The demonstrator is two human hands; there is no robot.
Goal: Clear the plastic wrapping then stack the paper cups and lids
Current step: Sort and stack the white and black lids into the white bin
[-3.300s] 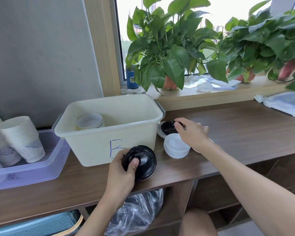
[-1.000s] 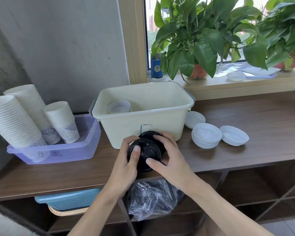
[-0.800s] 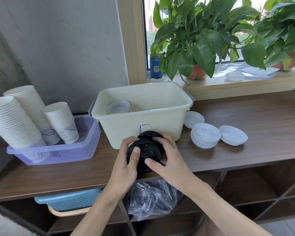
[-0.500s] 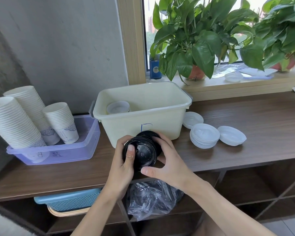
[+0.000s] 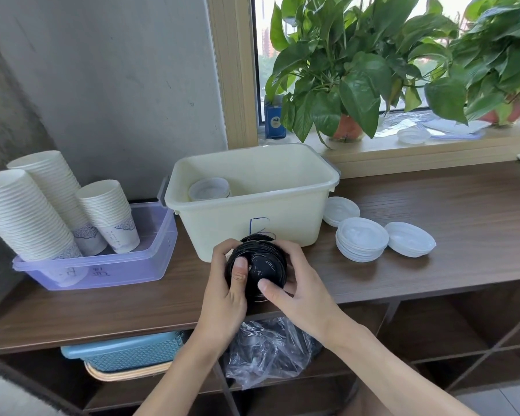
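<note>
A stack of black lids [image 5: 257, 264] is held on its side over the wooden shelf's front edge, just before the cream bin [image 5: 252, 219]. My left hand [image 5: 227, 292] grips its left side, thumb across the front lid. My right hand [image 5: 294, 283] clasps its right side, thumb on the lower face. White lids lie right of the bin in three piles [image 5: 361, 243], [image 5: 409, 243], [image 5: 341, 210]. More white lids [image 5: 208, 189] sit inside the bin. Tall stacks of paper cups [image 5: 21, 217], [image 5: 107, 211] stand in the purple tray [image 5: 102, 270] at left.
A crumpled clear plastic bag [image 5: 267, 351] hangs below the shelf edge under my hands. A blue basket [image 5: 129, 352] sits on the lower shelf. Potted plants [image 5: 348, 70] and a clear lid [image 5: 413, 136] line the window sill behind the bin.
My right hand left the lids by the bin and joined my left hand on the black stack. Both hands have since raised and tilted it slightly.
</note>
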